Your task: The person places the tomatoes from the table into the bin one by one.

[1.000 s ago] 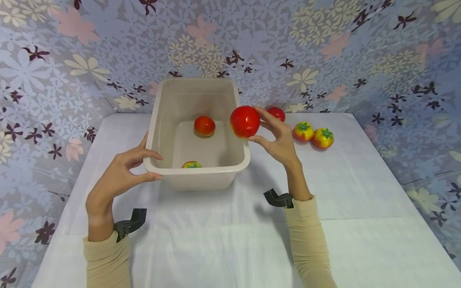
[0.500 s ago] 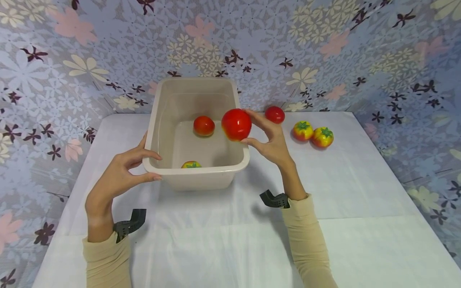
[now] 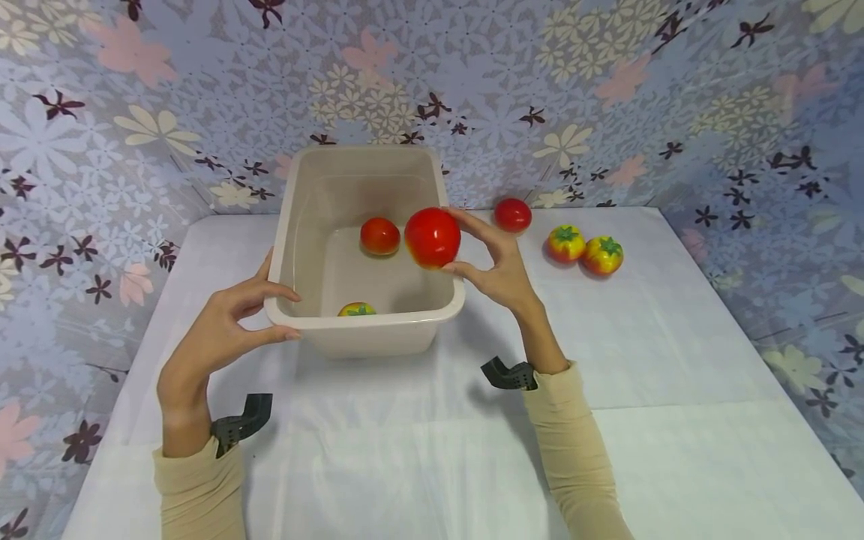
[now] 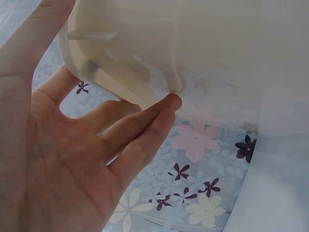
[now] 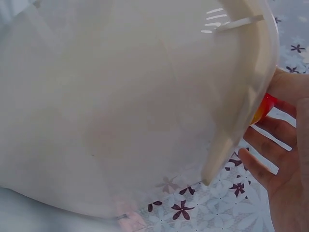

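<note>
While the left hand holds the near left corner of a beige bin – index finger over the rim, thumb against the outside of the near wall – the right hand has a large red tomato pinched between thumb and fingers, so each grip is grasping something. The tomato is over the right part of the bin's opening, its right side overlapping the right rim as seen from the head; whether it sits above or below rim level I cannot tell. Leftward there is room across the opening to the far-off left wall, with a smaller red tomato on the bin floor just beside the held one in that view, and a green-topped tomato down by the near wall, which hides part of it. Beyond the right rim, another red tomato lies by the back edge of the table, and a pair of yellow-and-red tomatoes lies to the right of the right hand, side by side. White cloth spreads wide from the bin's near and right walls toward the table's side edges, and a floral backdrop rises along the back
</note>
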`<state>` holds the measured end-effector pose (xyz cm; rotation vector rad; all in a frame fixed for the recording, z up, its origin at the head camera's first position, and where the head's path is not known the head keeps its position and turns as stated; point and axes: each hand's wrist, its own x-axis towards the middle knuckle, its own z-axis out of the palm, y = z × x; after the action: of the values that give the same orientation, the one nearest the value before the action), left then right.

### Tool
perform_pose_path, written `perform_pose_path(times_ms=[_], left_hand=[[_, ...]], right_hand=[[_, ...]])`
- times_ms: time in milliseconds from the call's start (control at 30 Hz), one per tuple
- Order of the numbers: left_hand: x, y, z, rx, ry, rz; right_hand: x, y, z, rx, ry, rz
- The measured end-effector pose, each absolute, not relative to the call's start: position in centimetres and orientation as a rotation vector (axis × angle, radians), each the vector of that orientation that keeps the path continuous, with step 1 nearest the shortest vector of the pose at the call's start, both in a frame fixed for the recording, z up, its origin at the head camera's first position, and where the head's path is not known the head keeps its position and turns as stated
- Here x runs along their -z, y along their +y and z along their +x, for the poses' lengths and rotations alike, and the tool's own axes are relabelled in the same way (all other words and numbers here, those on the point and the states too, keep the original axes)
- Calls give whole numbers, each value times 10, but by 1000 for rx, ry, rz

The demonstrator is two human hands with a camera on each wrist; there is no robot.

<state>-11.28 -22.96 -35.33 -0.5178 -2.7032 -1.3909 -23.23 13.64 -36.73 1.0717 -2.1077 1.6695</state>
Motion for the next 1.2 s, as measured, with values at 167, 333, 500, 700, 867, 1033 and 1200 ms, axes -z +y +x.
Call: perform_pose_path(times_ms=[167,333,500,700,867,1033,1200], left_hand=[[353,-229,-113,1418,-2697,-522],[353,-229,-114,1443,-2693,-517],[353,-230,-114,1426,-2700,-517],[353,-229,-114,1371,-2720,-516],[355,-229,-114,1376,-2705,-528],[355,-228,-114,1380,-2696,-535],[354,-228,-114,1379,-2697,-529]], right_hand=[[369,135,-231,-1676,-2138,1064],[371,135,-231,-1690,-2136,1054],[373,135,-232,-1697,-2131,1057],[374,138,-234,-1718,-2122,1108],[375,141,-237,-1737,-2127,1129],[375,146,-238,-1721,-2159,1082],[377,152,-242,-1731,-2147,1058]])
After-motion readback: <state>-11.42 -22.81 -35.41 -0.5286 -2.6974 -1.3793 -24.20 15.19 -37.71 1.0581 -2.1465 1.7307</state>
